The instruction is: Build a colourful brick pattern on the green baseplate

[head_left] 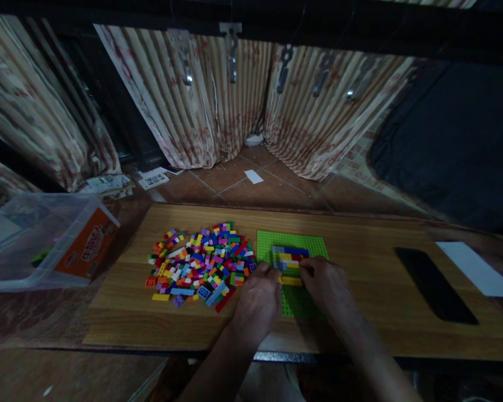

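Observation:
A green baseplate [318,245] lies on the wooden table. On it stands a low block of toy bricks [288,258] in rows of blue, grey, red, white and yellow. My left hand [260,296] rests at the near left corner of this block, fingers curled together by the yellow brick [291,281]. From the right, my right hand [324,279] reaches the block's right side with thumb and fingers pinched together. Whatever either hand holds is hidden by the fingers. Left of the baseplate spreads a pile of loose, many-coloured bricks [205,262], close to my left hand.
A clear plastic box [37,245] with an orange label stands off the table's left end. On the right side of the table [373,279] lie a black flat phone-like slab [436,285] and a white sheet [478,268]. Metal clips [232,56] hang before striped curtains [243,100].

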Demonstrator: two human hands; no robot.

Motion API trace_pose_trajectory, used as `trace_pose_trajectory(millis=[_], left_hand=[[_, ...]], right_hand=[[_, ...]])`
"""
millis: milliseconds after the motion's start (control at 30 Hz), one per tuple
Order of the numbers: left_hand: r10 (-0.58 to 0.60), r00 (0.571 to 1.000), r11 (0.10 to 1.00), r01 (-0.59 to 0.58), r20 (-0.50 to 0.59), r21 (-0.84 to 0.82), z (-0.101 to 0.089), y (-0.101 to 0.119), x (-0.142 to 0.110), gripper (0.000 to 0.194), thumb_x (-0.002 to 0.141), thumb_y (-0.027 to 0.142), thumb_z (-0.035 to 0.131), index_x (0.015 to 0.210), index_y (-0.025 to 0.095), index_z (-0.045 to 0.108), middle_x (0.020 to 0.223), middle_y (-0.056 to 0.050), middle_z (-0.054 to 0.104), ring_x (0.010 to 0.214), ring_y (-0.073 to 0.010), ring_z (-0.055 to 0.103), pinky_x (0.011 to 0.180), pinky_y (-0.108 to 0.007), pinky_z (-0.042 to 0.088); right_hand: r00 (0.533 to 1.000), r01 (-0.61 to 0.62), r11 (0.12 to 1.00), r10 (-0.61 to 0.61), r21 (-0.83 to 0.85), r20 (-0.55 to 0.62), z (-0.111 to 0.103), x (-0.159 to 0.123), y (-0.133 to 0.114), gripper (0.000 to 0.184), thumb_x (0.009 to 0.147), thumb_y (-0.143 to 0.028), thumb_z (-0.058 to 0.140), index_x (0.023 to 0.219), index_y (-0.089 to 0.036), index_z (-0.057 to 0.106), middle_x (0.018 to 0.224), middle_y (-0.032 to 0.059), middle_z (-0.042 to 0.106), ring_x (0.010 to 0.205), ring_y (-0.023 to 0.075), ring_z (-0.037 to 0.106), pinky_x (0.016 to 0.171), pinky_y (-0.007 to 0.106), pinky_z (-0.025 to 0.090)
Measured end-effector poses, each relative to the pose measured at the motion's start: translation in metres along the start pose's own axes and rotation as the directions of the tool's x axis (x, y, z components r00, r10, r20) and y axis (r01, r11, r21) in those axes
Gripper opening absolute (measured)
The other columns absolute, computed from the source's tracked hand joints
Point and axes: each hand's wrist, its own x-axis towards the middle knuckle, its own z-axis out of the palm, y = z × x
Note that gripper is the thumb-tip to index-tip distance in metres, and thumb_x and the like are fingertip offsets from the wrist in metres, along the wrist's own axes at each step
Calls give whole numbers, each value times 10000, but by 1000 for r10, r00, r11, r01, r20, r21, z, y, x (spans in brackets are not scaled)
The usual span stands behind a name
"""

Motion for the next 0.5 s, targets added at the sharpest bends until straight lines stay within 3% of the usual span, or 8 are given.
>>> trace_pose_trajectory(millis=[500], left_hand=[[-1,1000,999,1,12,37,1,0,1,302,912,117,350,1004,173,632,1015,-74,608,929,-182,592,835,-301,475]], right_hand=[[1000,4,999,-4,-32,-22,2,1,-5,233,787,-105,486,754,-179,705,769,76,683,645,176,626,601,272,422]])
